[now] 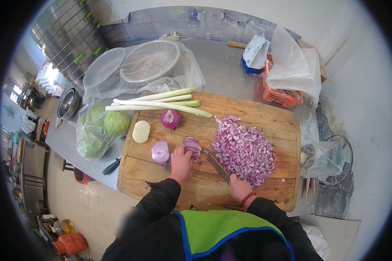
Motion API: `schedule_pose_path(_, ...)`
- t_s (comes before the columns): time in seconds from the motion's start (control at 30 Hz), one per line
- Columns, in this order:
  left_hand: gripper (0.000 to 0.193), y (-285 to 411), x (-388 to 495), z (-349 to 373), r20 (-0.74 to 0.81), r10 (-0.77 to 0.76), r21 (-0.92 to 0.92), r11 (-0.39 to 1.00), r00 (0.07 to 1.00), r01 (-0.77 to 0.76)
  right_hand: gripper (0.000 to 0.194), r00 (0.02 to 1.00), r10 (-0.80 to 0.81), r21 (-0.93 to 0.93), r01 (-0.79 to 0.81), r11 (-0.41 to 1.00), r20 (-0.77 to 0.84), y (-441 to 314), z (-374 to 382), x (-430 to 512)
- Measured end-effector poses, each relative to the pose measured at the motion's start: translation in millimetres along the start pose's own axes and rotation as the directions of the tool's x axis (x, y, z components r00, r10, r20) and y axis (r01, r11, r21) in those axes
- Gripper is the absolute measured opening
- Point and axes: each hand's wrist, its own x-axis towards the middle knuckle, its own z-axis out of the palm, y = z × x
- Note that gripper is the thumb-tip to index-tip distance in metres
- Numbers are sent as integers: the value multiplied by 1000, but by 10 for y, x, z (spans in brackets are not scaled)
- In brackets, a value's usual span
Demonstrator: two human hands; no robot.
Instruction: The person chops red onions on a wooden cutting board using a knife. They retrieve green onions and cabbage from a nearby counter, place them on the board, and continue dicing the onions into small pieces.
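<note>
On a thick wooden cutting board [189,189], my left hand [181,163] steadies a partly sliced red onion half [192,147] with its fingertips. My right hand [240,187] grips a kitchen knife [219,168], its blade angled toward the cut face of that half. Right of the blade lies a big heap of diced red onion [243,150]. Left of my left hand rests another red onion half [160,152], cut side showing. Behind are a peeled whole red onion [170,118], a pale round vegetable piece [141,131] and several leek stalks [156,103] across the board's far left edge.
Bagged cabbages [99,130] and a black-handled tool [111,166] sit left of the board. Plastic-covered basins [150,62] stand behind it. An orange plastic basket [282,98] is at the back right. A bagged item [323,158] lies by the right edge.
</note>
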Motion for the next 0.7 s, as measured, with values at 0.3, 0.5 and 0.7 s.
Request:
schedule_pose_path(0.3,25,68,-193,-132,-24,34,66,997,999,-32,16,999,-27,-12,26,1000,-34,29,46,8)
schedule_pose_path(0.5,38,41,-226,-145,162,-31,-37,999,986,38,16,1000,-13,7,13,1000,-18,19,23,3)
schedule_pose_path(0.7,41,-24,-82,-88,77,58,-17,998,995,-57,16,1000,-2,1,2,1000,1,3,-3,8)
